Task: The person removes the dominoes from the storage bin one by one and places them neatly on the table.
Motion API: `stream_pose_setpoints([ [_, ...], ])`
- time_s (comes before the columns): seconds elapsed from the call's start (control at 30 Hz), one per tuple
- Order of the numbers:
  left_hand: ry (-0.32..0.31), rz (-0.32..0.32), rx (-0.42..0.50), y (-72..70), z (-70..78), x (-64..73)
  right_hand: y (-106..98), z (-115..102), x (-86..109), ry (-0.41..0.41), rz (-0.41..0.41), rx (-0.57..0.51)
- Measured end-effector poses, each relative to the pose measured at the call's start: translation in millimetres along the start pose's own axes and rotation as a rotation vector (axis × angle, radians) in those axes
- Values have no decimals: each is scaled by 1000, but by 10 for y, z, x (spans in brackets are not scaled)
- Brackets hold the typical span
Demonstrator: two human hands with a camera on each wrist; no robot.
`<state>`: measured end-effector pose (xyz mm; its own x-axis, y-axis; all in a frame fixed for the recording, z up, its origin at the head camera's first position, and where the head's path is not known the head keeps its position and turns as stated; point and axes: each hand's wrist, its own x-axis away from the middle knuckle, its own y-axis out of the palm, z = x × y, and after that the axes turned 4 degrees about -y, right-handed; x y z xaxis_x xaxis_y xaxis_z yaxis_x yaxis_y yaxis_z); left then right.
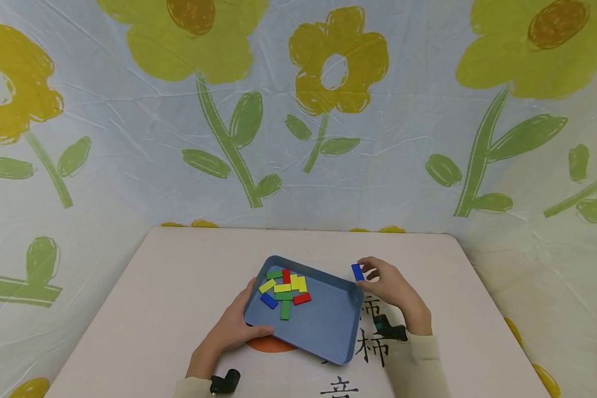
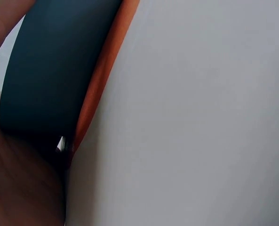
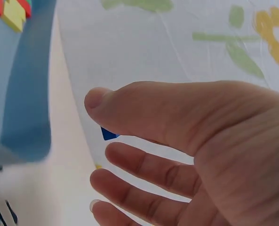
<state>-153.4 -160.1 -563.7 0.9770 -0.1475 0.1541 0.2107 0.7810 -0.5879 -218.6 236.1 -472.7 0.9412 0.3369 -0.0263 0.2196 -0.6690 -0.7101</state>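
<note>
A blue-grey rectangular tray [image 1: 323, 329] stands at an angle on the table. My left hand [image 1: 232, 327] grips its left end, with the thumb along the near rim; in the left wrist view the tray's dark outer wall [image 2: 54, 70] sits against the palm. Between thumb and fingertips, my right hand [image 1: 389, 283] pinches a blue block [image 1: 357, 272] just outside the tray's far right corner. In the right wrist view the thumb covers most of that block [image 3: 109, 134]. Several green, red and yellow blocks [image 1: 282, 288] and a blue one [image 1: 268, 300] lie in the tray's left half.
The pale table top [image 1: 189, 276] carries an orange printed shape [image 1: 271, 345] under the tray's near edge and black printed characters [image 1: 373, 348] to its right. A flower-patterned sheet [image 1: 378, 182] hangs behind the table and at both sides.
</note>
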Motion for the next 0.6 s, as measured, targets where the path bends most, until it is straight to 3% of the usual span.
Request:
stream_pose_setpoints([
  [0.3, 3, 2, -3, 6, -27, -14, -25, 347, -27, 64, 66, 5],
  [0.6, -1, -4, 11, 0, -15, -7, 153, 606, -103, 100, 41, 51],
])
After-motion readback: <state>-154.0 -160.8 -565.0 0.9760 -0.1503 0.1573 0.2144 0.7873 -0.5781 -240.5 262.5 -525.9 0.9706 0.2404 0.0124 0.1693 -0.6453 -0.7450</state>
